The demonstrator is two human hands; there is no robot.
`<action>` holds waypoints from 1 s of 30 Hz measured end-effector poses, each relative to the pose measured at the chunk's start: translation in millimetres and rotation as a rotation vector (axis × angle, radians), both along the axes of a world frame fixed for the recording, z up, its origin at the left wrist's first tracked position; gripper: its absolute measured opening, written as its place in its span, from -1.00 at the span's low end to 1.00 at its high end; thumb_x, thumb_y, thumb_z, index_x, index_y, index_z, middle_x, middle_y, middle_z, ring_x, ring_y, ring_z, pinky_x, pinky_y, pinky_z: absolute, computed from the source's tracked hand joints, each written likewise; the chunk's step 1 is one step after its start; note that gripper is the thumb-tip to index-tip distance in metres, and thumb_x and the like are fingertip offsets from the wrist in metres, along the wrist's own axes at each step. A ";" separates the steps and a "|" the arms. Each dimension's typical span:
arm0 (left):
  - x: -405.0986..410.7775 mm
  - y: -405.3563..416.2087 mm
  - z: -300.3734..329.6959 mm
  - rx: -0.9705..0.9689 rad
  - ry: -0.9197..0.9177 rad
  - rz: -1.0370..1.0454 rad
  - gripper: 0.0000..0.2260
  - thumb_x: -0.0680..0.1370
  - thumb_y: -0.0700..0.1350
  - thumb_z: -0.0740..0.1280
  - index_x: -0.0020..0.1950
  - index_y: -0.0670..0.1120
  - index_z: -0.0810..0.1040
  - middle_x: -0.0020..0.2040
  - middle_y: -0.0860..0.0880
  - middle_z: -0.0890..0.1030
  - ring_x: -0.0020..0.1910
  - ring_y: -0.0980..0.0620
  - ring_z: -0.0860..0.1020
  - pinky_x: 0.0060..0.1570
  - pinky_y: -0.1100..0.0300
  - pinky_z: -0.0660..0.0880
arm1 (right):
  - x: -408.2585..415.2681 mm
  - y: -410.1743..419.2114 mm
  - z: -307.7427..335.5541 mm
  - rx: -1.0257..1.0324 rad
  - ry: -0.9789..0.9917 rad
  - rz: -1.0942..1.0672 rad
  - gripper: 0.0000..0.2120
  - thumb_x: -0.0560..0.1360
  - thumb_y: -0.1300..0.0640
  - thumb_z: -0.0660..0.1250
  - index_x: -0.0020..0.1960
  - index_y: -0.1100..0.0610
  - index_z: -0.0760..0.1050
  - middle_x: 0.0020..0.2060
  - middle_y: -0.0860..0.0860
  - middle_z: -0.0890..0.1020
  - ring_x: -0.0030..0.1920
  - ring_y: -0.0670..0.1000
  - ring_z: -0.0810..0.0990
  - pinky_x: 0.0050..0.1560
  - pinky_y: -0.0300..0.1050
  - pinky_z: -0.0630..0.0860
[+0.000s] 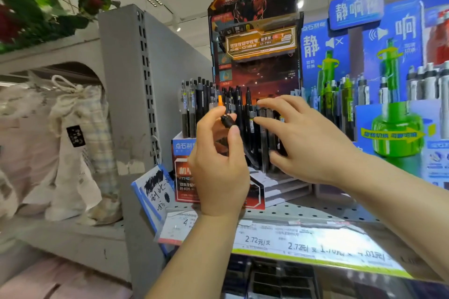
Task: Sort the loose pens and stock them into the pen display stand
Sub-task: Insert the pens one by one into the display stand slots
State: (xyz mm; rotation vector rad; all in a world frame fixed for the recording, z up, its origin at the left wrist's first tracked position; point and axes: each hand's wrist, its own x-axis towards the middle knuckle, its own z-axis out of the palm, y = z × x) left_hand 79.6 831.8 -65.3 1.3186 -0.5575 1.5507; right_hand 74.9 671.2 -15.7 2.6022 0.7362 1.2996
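- Biggest risk I'd guess: the left hand has a black pen pinched between thumb and fingers, held right up against the packed rows of the pen display stand. If it goes in at an angle it could nudge the neighbours crooked or land in the wrong row.
- The right hand has its fingers spread, tips touching the tops of the standing pens. Push too hard and the cardboard stand might slide on the shelf, or a whole row could lean.
- The loose pen looks dark and stubby from here, only its upper end shows above the thumb; can't tell the colour code.
- Pens already stocked are mostly black, upright, tightly packed; one orange-tipped pen sticks out among them.
- The stand sits on the shelf, just beside a blue display.
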 end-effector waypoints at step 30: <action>-5.7 -3.2 69.7 0.932 0.811 0.485 -0.32 0.55 -0.03 0.30 0.59 0.00 0.05 -0.10 -0.09 0.53 -0.20 -0.08 0.56 -0.35 0.13 0.44 | 4.9 -11.7 -0.8 0.235 0.046 0.079 -0.29 0.48 0.02 0.28 0.60 -0.07 0.18 0.57 -0.09 0.19 0.56 -0.04 0.08 0.18 0.12 0.54</action>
